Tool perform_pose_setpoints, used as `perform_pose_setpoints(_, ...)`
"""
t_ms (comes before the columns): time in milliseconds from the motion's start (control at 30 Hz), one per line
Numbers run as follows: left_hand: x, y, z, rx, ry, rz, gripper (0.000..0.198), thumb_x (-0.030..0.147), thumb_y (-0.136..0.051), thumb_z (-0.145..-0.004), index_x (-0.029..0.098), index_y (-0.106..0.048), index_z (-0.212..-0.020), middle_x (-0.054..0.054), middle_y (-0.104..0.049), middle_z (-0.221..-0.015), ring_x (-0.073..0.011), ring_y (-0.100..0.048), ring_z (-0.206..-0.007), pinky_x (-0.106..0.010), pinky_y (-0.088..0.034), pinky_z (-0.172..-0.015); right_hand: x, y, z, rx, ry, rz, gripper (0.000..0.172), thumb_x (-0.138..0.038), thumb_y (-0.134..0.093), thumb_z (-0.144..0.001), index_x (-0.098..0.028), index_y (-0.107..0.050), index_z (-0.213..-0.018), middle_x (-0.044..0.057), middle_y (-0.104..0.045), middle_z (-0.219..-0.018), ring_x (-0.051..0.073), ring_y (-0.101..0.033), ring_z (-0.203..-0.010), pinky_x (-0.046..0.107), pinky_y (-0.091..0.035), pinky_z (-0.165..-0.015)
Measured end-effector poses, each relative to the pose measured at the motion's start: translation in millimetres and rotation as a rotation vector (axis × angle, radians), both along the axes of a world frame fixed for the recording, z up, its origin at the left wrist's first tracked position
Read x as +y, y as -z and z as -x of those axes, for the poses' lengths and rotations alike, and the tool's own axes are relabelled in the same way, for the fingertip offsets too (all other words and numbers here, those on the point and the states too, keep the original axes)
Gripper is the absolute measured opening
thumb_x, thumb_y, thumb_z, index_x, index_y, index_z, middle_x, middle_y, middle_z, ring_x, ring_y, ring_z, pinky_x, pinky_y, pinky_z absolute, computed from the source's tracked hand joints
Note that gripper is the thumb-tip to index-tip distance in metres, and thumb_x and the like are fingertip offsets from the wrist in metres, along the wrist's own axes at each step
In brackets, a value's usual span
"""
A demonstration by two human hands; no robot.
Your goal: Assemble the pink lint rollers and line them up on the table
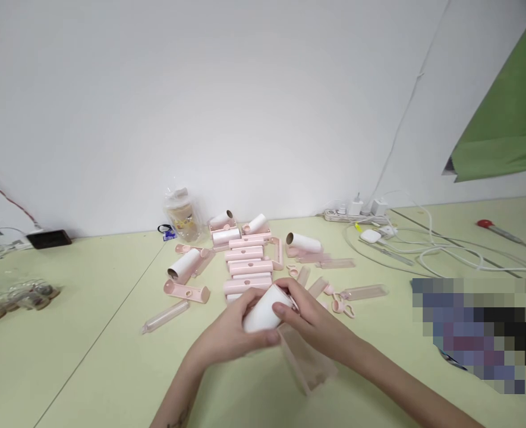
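Both my hands meet low in the middle of the head view around a white paper roll. My left hand wraps it from below and the left. My right hand pinches its right end, thumb on the roll. Under my right hand stands a clear pinkish plastic cover on the pale green table. Just beyond my hands lies a stack of pink roller handles. More white rolls lie around it: one on the left, one on the right.
A clear tube and a pink handle lie to the left. A wrapped jar stands by the wall. A power strip with chargers and white cables fill the right. A red-handled screwdriver lies far right.
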State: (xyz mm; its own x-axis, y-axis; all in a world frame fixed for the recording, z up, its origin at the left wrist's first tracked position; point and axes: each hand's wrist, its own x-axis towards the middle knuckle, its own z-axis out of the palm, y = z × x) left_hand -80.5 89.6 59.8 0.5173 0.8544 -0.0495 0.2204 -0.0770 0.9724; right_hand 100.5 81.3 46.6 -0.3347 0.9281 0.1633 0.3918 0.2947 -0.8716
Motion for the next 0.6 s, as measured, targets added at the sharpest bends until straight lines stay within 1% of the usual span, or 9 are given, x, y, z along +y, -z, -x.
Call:
perform_pose_setpoints(67,-3.1,2.9,-3.6,0.154,-0.059,-0.096,0.067,0.039,-0.077,-0.056,0.028,-0.052,-0.116,-0.005,-0.063,-0.100,-0.0269,-0.058,-0.086,-0.027,-0.043,-0.062,-0.8,2.7,0.0,0.001,0.057,0.060,0.029,-0.045,-0.039,-0.090,-0.024,-0.044,-0.109,0.006,-0.055,-0.104,0.024,-0.052,-0.098,0.037,-0.044,-0.080)
perform_pose_setpoints(133,-4.1,7.0,-7.6,0.253,-0.113,-0.174,0.059,0.037,-0.072,-0.062,0.029,-0.052,-0.116,-0.003,-0.065,-0.094,-0.0269,-0.059,-0.082,-0.026,-0.042,-0.060,-1.8,5.0,-2.5,-0.016,0.054,0.099,0.031,-0.045,-0.037,-0.090,-0.024,-0.042,-0.112,0.006,-0.054,-0.107,0.024,-0.052,-0.100,0.038,-0.044,-0.082)
perform_pose_setpoints(200,-3.4,8.0,-9.1,0.281,-0.107,-0.210,0.045,0.034,-0.063,-0.071,0.028,-0.053,-0.115,-0.004,-0.065,-0.092,-0.0265,-0.059,-0.080,-0.027,-0.041,-0.060,-2.2,6.5,-7.6,-0.061,-0.015,0.116,0.035,-0.043,-0.038,-0.090,-0.024,-0.038,-0.121,0.007,-0.053,-0.112,0.024,-0.052,-0.103,0.039,-0.044,-0.084)
perform_pose_setpoints(267,-2.4,4.9,-7.6,0.261,-0.075,-0.215,0.042,0.032,-0.060,-0.074,0.029,-0.054,-0.116,-0.004,-0.066,-0.095,-0.0266,-0.060,-0.082,-0.027,-0.042,-0.062,-1.5,7.1,-13.8,-0.101,-0.089,0.095,0.045,-0.035,-0.043,-0.089,-0.027,-0.028,-0.131,0.007,-0.050,-0.119,0.024,-0.052,-0.105,0.039,-0.045,-0.086)
perform_pose_setpoints(300,-2.2,2.4,-6.4,0.244,-0.061,-0.214,0.042,0.032,-0.060,-0.074,0.029,-0.054,-0.116,-0.003,-0.066,-0.098,-0.0268,-0.060,-0.084,-0.027,-0.042,-0.064,-0.9,7.3,-16.5,-0.118,-0.110,0.059,0.051,-0.029,-0.046,-0.087,-0.029,-0.026,-0.133,0.006,-0.049,-0.121,0.023,-0.052,-0.106,0.038,-0.045,-0.086)
perform_pose_setpoints(333,-2.2,0.0,-5.4,0.231,-0.049,-0.213,0.043,0.032,-0.061,-0.074,0.030,-0.054,-0.116,-0.003,-0.066,-0.100,-0.0269,-0.059,-0.086,-0.027,-0.042,-0.065,-0.3,7.6,-18.7,-0.136,-0.119,-0.002,0.056,-0.022,-0.049,-0.083,-0.029,-0.026,-0.134,0.006,-0.049,-0.121,0.023,-0.052,-0.106,0.037,-0.045,-0.086)
perform_pose_setpoints(433,-2.7,-5.1,-4.9,0.228,-0.028,-0.227,0.040,0.031,-0.061,-0.074,0.031,-0.056,-0.114,-0.002,-0.066,-0.102,-0.0271,-0.059,-0.088,-0.027,-0.042,-0.067,0.4,9.4,-20.8,-0.231,-0.085,-0.241,0.056,-0.009,-0.050,-0.073,-0.025,-0.040,-0.126,0.006,-0.056,-0.110,0.023,-0.055,-0.099,0.036,-0.048,-0.081)
perform_pose_setpoints(500,-2.9,-6.7,-6.3,0.233,0.005,-0.236,0.035,0.029,-0.058,-0.076,0.031,-0.058,-0.111,-0.002,-0.066,-0.100,-0.0264,-0.059,-0.088,-0.027,-0.042,-0.066,-0.6,11.3,-19.3,-0.304,-0.052,-0.353,0.053,-0.006,-0.047,-0.071,-0.020,-0.045,-0.123,0.009,-0.060,-0.103,0.025,-0.057,-0.093,0.037,-0.049,-0.076)
perform_pose_setpoints(600,-3.2,-10.1,-7.8,0.232,0.057,-0.226,0.032,0.027,-0.055,-0.078,0.030,-0.057,-0.109,-0.002,-0.066,-0.099,-0.0247,-0.059,-0.087,-0.027,-0.042,-0.067,-2.1,13.4,-17.2,-0.329,-0.040,-0.445,0.050,-0.007,-0.043,-0.075,-0.015,-0.045,-0.124,0.013,-0.062,-0.101,0.026,-0.059,-0.091,0.038,-0.050,-0.071)
